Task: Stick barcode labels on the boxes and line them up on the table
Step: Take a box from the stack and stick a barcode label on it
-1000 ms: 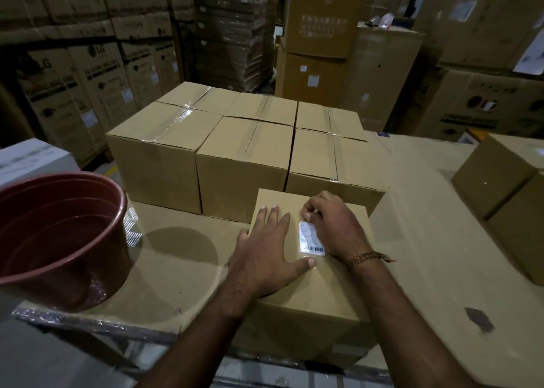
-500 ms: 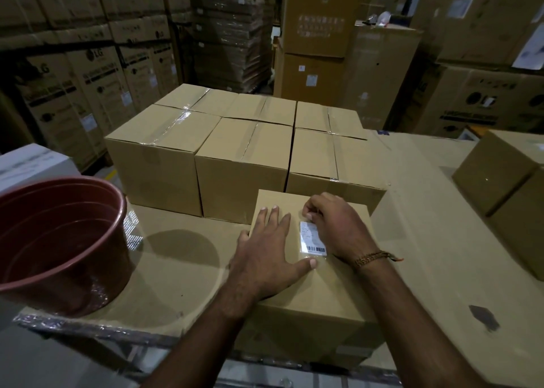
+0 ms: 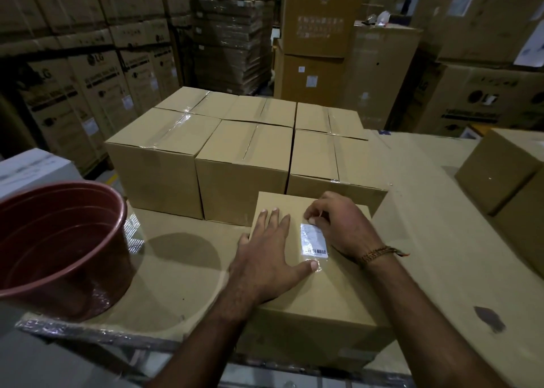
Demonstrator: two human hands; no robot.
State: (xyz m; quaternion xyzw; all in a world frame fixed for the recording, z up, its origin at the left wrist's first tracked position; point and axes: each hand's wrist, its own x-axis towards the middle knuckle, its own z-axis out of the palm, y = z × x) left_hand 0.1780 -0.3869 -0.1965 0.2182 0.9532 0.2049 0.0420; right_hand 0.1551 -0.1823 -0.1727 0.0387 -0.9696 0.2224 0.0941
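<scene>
The box (image 3: pixel 312 272) you are working on sits at the near edge of the table (image 3: pixel 435 240), just in front of the lined-up boxes (image 3: pixel 244 158), its far edge close against the front row. Your left hand (image 3: pixel 265 255) lies flat on its top with the fingers straight and slightly spread, the thumb reaching toward the lower edge of the barcode label (image 3: pixel 313 239). Your right hand (image 3: pixel 338 222) has its fingers curled down at the label's upper corner; whether they are pinching it or only pressing it down, you cannot tell from here. The label looks thin, limp and glossy, so it will probably crease or trap air if you let it flop: rub it outward from the middle with flat fingertips. The box is stiff taped cardboard with smooth faces; its weight does not show, so take it by two opposite side walls low down, not by the taped seam, when you slide it into line. Count: one label visible, one box in hand, six boxes in a block behind it, three across and two deep, at least two more boxes (image 3: pixel 506 178) stacked at the right edge, and one brown tub (image 3: pixel 59 246) at your left.
</scene>
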